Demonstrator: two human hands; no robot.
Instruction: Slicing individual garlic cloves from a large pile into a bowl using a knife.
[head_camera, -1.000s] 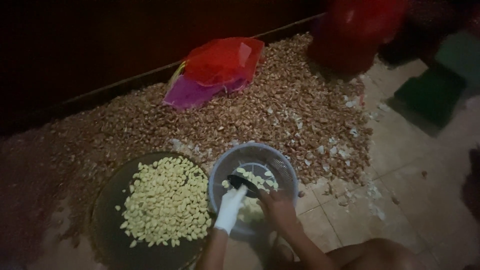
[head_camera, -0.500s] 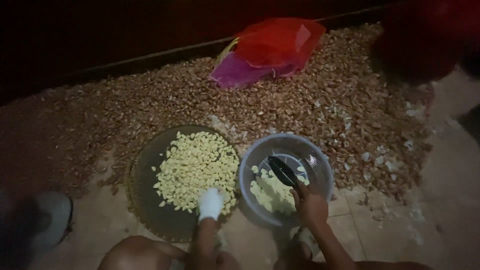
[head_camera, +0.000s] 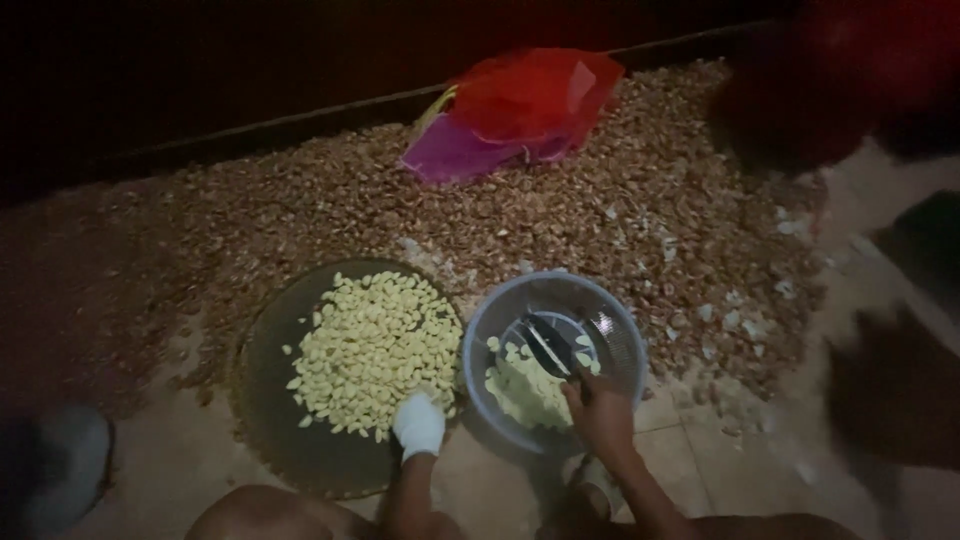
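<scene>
Near edge, approx 6 o'clock: bare knees and forearms. Left hand (head_camera: 419, 424), wearing a white glove or wrap, sits at the near rim of the round dark tray (head_camera: 262, 420), right at the pile of peeled pale cloves (head_camera: 375, 345); can't tell if its grip is clenched or released, fingers too blurred. Right hand (head_camera: 600, 410) at approx 5 o'clock of the grey-blue colander basket (head_camera: 490, 340), grip clenched round a dark-bladed knife (head_camera: 548, 345) that points up into the basket over more peeled cloves. Change vs a half-sec ago: view swung right and dropped slightly, so tray + basket now sit more central; left hand moved from between the two vessels onto the tray edge, knife hand barely shifted, so the peeling work looks mid-cycle w/ a clove prob just dropped. At 9 o'clock, a grey shoe (head_camera: 55, 465). Farther out, 12 o'clock: wide heap of brown husks and skins (head_camera: 640, 215) on the tiled floor (head_camera: 740, 470). On top, a crumpled red and magenta plastic bag (head_camera: 510, 115), no label legible.
</scene>
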